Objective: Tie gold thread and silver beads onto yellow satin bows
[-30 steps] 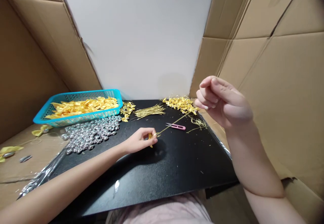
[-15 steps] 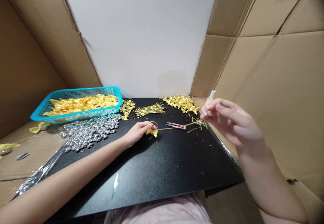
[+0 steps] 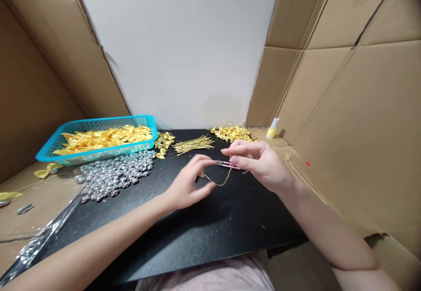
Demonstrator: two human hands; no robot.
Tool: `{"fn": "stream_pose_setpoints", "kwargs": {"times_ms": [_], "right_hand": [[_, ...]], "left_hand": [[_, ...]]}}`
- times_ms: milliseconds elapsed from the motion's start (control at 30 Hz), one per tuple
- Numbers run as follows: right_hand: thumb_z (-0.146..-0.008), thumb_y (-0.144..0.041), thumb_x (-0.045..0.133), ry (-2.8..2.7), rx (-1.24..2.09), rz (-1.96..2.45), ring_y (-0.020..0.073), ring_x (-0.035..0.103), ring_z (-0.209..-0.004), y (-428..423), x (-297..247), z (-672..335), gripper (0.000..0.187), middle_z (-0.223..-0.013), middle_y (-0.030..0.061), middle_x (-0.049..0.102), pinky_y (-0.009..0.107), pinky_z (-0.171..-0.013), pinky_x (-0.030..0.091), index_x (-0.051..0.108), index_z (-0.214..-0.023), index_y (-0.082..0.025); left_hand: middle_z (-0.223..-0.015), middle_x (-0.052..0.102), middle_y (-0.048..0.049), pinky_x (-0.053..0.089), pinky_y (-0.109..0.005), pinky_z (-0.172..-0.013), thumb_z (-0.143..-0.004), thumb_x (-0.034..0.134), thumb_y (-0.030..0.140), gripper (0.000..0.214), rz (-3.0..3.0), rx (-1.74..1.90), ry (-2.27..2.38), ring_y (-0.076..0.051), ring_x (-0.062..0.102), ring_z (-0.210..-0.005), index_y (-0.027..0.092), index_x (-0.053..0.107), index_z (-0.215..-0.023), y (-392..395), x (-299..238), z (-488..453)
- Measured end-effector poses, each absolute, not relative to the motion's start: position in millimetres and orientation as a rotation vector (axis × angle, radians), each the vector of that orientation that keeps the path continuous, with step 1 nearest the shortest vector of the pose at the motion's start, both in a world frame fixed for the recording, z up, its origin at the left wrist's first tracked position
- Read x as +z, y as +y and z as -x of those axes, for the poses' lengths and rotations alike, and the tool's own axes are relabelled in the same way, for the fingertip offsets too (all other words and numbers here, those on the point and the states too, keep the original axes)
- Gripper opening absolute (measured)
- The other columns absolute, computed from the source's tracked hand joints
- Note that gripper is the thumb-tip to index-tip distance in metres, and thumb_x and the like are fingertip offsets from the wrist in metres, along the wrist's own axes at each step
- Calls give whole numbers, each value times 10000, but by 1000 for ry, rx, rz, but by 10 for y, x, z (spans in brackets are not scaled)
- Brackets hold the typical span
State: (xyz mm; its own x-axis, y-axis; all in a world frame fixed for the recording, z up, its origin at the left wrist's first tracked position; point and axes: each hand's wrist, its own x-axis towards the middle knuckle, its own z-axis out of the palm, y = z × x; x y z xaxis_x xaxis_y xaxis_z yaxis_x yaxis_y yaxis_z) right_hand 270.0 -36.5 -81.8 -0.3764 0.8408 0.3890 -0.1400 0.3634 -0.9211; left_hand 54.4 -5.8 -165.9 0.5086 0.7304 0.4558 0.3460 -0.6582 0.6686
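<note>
My left hand (image 3: 188, 185) hovers over the black table top (image 3: 210, 225), its fingers curled in a pinch on one end of a thin gold thread (image 3: 219, 182). What else they hold is hidden. The thread sags in a loop between my hands. My right hand (image 3: 263, 165) is close by on the right, thumb and fingers pinched on the thread's other end. It is right above the pink thread snips (image 3: 226, 164) lying on the table.
A blue basket (image 3: 98, 153) of yellow ribbon bows stands at the back left, with a heap of silver beads (image 3: 113, 173) in front of it. Cut gold threads (image 3: 194, 143), small bows (image 3: 233, 133) and a yellow spool (image 3: 272, 129) lie at the back. Cardboard walls stand on both sides.
My right hand came down from head height and moved left to meet the left hand over the snips. The taut thread went slack into a loop. The yellow bow in the left fingers no longer shows.
</note>
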Motion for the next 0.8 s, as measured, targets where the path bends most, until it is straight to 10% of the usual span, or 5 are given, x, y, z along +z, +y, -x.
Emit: {"fn": "stream_pose_setpoints", "kwargs": {"times_ms": [267, 567, 800], "right_hand": [[-578, -346, 827, -1292, 1010, 863, 180, 674, -800, 191, -1284, -2601, 235, -845, 50, 755, 343, -799, 536, 780, -771, -221], [-635, -327, 783, -1462, 910, 943, 152, 632, -637, 237, -1793, -2620, 176, -739, 51, 724, 296, -627, 516, 778, -751, -194], [-712, -244, 756, -1904, 868, 642, 150, 650, -675, 14, -1693, -2535, 73, -729, 41, 721, 310, -709, 517, 781, -773, -211]], "left_hand": [[-529, 480, 9, 302, -238, -501, -852, 529, 561, 494, -1317, 871, 742, -95, 354, -485, 165, 515, -557, -82, -1845, -584], [-1351, 570, -45, 338, -215, -479, -856, 549, 377, 246, -885, 1217, 755, -59, 300, -496, 249, 693, -1010, 106, -1663, -459], [-1359, 572, -96, 297, -217, -454, -861, 577, 413, 320, -1134, 1120, 798, -28, 306, -456, 235, 689, -1103, 9, -1688, -485]]}}
